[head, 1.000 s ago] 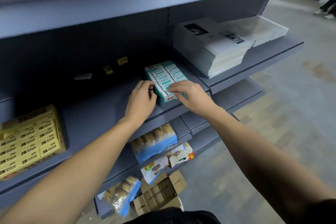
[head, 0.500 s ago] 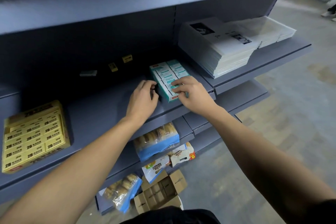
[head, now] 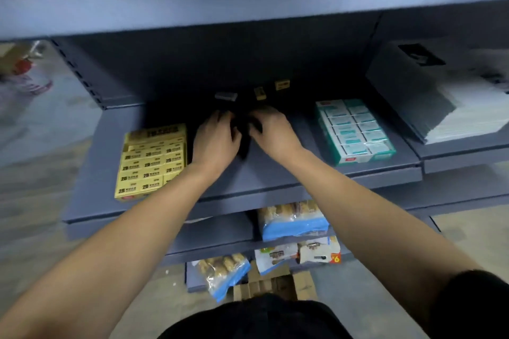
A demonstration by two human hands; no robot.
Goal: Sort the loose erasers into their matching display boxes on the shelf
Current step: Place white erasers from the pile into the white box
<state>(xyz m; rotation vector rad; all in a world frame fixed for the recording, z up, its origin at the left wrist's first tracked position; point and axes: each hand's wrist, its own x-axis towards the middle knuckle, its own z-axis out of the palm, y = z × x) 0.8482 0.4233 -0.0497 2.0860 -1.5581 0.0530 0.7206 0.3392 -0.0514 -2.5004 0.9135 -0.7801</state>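
Erasers [head: 260, 93] behind hands, between two display boxes [head: 152, 162].

left hand [head: 216, 140]: bare, no glove, no ring or watch to be seen; blurred by motion.
right hand [head: 275, 133]: bare, no glove, no ring or band to be seen; also blurred.
left forearm [head: 115, 250]: bare from wrist to the frame's lower left edge, no sleeve in view.
right forearm [head: 366, 215]: bare from wrist to above the elbow.
right sleeve [head: 473, 303]: black short sleeve, plain fabric, its rounded hem crossing the upper arm at the lower right corner.
torso garment [head: 256, 319]: black, plain, a rounded mass at the bottom centre; no print or fastening discernible.
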